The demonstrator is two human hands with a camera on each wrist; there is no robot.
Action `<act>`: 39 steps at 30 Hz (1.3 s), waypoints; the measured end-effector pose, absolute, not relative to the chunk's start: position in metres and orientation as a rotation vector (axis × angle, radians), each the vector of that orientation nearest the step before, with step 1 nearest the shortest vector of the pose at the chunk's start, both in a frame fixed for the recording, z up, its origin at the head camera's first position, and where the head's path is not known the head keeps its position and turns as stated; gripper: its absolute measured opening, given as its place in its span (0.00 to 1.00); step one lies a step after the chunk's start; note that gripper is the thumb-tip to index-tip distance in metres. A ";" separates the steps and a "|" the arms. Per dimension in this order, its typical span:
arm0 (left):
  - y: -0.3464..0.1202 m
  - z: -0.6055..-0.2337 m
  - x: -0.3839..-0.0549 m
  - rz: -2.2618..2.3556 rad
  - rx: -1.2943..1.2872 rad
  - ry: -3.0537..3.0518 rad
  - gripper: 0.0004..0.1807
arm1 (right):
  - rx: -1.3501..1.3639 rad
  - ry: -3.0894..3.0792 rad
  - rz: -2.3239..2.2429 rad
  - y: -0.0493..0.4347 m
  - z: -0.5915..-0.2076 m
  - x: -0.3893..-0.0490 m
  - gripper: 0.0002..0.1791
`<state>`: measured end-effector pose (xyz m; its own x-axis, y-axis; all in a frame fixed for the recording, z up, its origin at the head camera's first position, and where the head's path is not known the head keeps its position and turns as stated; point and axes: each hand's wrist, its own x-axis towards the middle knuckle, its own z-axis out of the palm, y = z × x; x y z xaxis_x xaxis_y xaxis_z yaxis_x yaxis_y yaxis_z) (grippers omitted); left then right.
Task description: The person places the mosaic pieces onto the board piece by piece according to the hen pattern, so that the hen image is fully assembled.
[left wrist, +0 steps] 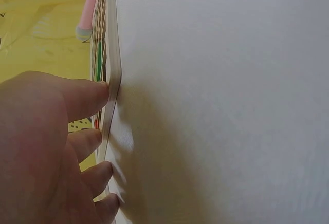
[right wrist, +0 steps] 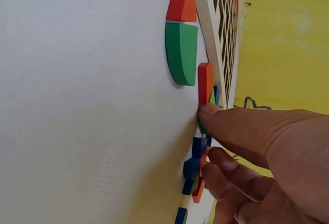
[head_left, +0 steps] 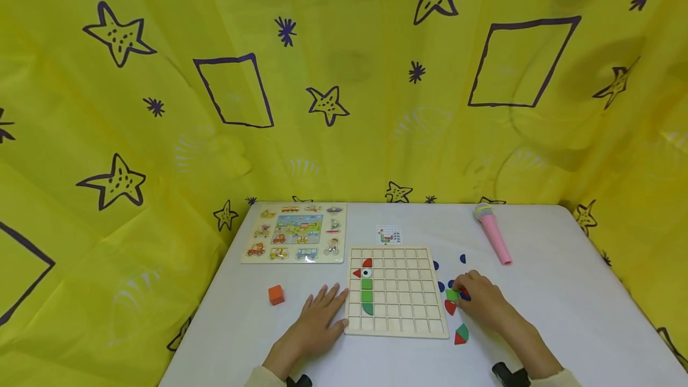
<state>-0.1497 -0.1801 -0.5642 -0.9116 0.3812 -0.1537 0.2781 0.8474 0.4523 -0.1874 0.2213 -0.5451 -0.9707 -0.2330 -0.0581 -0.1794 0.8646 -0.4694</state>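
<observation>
A wooden grid board lies on the table. Its left columns hold a red quarter-round, a red triangle, a round eye piece, green squares and a green quarter-round. Fingers spread, my left hand rests by the board's left edge, thumb and fingertips right at the rim. To the right of the board, my right hand reaches into loose pieces, its fingertips at a green square. Around it lie red and blue pieces. Whether it pinches the square I cannot tell.
A picture puzzle board lies at the back left, with an orange cube in front of it. Behind the grid board is a small pattern card. A pink toy microphone lies at the back right, before the yellow curtain.
</observation>
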 end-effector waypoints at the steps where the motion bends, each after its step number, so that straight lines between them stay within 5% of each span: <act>1: -0.180 -0.564 -0.150 0.631 0.507 2.787 0.37 | -0.319 2.924 -0.706 0.220 -0.545 -0.187 0.13; 39: -0.180 -0.563 -0.149 0.624 0.504 2.786 0.37 | -0.399 2.840 -0.890 0.209 -0.551 -0.173 0.13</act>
